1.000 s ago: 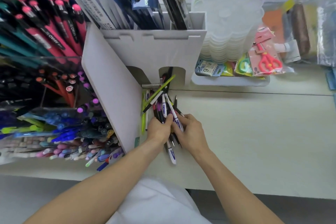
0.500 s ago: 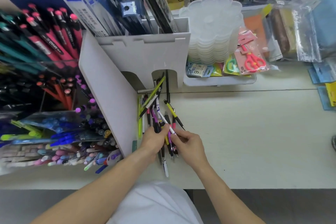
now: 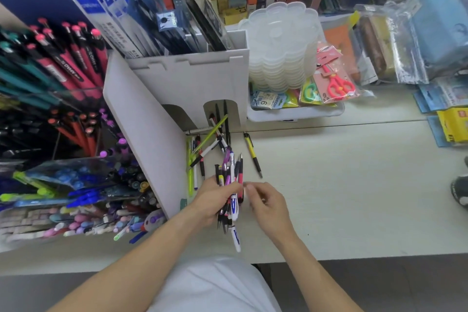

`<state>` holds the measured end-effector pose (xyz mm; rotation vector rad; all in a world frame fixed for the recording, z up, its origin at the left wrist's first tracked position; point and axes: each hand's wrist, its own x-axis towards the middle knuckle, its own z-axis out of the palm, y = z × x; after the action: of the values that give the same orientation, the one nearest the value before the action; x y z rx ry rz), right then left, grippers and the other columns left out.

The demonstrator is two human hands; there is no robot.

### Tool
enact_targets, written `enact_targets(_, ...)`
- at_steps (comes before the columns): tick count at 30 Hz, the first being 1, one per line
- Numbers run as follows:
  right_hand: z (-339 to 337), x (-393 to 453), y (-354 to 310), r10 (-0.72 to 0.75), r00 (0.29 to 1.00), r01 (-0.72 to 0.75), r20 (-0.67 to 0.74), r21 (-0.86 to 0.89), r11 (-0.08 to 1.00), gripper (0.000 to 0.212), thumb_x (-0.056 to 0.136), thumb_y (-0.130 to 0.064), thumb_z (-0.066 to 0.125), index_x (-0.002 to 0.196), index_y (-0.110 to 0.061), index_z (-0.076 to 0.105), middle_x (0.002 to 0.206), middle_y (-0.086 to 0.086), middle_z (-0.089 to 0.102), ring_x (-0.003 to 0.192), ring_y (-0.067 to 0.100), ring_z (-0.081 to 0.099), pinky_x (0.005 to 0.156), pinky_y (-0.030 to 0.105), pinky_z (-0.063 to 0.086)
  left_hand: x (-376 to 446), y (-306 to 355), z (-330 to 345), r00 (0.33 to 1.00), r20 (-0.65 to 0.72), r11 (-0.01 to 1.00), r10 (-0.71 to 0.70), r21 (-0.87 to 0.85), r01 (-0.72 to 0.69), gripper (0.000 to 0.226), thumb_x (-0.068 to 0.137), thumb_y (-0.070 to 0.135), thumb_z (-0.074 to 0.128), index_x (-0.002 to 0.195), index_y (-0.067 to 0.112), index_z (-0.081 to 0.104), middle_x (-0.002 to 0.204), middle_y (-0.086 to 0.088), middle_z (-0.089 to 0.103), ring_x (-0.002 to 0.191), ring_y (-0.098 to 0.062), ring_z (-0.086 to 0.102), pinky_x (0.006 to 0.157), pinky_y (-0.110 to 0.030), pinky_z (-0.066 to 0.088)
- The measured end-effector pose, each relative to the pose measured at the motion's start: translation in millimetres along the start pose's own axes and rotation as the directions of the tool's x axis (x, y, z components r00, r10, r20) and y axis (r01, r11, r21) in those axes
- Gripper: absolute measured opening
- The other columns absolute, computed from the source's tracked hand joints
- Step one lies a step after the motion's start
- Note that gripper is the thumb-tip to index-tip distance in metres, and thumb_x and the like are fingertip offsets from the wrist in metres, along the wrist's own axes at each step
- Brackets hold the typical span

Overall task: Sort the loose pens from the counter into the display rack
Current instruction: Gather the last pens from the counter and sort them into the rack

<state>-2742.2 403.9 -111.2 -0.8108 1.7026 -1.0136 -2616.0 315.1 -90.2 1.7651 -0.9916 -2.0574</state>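
**Desk:** What do you have in the head view?

**Me:** My left hand (image 3: 211, 201) has its grip wrapped round a bundle of pens (image 3: 231, 185), fingers curled about the middle of them. I count roughly eight in the bundle, though they overlap too much for an exact number. My right hand (image 3: 268, 204) sits just beside the bundle with its fingers bent toward it. I cannot tell whether that grip pinches a pen or holds nothing.

**Desk:** And the loose ones?

**Me:** A scatter of loose pens (image 3: 206, 149) lies on the pale surface (image 3: 354, 185) against the foot of the grey display rack (image 3: 149, 129), about seven or eight, some poking into one of its two arched openings. One yellow and black pen (image 3: 252, 153) lies by itself, near the pile on its right.

**Desk:** The rack itself?

**Me:** Its clear compartments to my left are packed: pink-capped pens (image 3: 73, 58) up top, then red, purple and blue ones below, too many to count. Carded packs stand in the top bin.

**Desk:** Around it?

**Me:** One stack of clear plastic palettes (image 3: 281, 45) stands in a white tray (image 3: 296, 113), with one packaged pair of red scissors (image 3: 338, 85). Bagged goods lie to the right, and shelves of small boxes run behind.
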Motion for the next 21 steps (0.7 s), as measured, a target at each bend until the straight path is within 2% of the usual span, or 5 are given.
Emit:
enact_targets(3,-10,10,-6,0.118,0.992,-0.124,0.039,0.242,0.962,0.06,0.087,-0.056,0.071,0.137,-0.025,0.056,0.114,-0.001,0.066,0.101,0.015,0.07,0.087,0.038,0.06,-3,3,-3,0.981,0.194,0.993,-0.029,0.12,0.006,0.028,0.072,0.006,0.069,0.096,0.0,0.056,0.07,-0.018,0.056,0.058,-0.028,0.058,0.058,-0.037,0.054)
enact_targets(9,-13,21,-13,0.064,0.989,-0.107,0.132,0.355,0.929,0.087,0.089,-0.006,0.076,0.155,-0.033,0.025,0.134,-0.006,0.063,0.114,0.021,0.068,0.09,0.037,0.059,-15,1,2,0.84,0.483,0.963,-0.249,0.212,0.164,0.024,0.069,0.0,0.061,0.091,0.005,0.05,0.072,-0.018,0.054,0.064,-0.031,0.061,0.062,-0.038,0.056)
enact_targets(12,-10,19,-8,0.08,0.995,-0.095,0.063,0.284,0.954,0.072,0.089,-0.002,0.074,0.147,-0.027,0.04,0.115,-0.002,0.073,0.102,0.024,0.071,0.091,0.04,0.059,-16,-5,4,0.779,0.515,0.933,-0.358,0.212,0.289,0.044,0.07,-0.005,0.064,0.107,0.01,0.045,0.079,-0.024,0.057,0.071,-0.036,0.064,0.063,-0.044,0.059)
enact_targets(15,-6,11,1,0.096,0.995,-0.097,0.016,0.271,0.958,0.036,0.089,-0.002,0.074,0.12,-0.017,0.064,0.106,0.007,0.075,0.1,0.025,0.07,0.095,0.048,0.056,-18,-18,7,0.787,0.506,0.933,-0.352,0.256,0.253,0.035,0.079,-0.01,0.064,0.103,0.008,0.047,0.074,-0.021,0.059,0.068,-0.033,0.065,0.063,-0.041,0.058)
enact_targets(21,-4,-7,11,0.185,0.983,-0.156,-0.008,0.502,0.851,0.066,0.09,0.005,0.066,0.142,-0.031,0.048,0.105,0.007,0.074,0.089,0.018,0.072,0.073,0.023,0.056,-28,-28,9,0.763,0.541,0.926,-0.354,0.32,0.202,0.026,0.087,-0.011,0.066,0.104,0.004,0.053,0.075,-0.014,0.059,0.067,-0.028,0.067,0.061,-0.035,0.059)
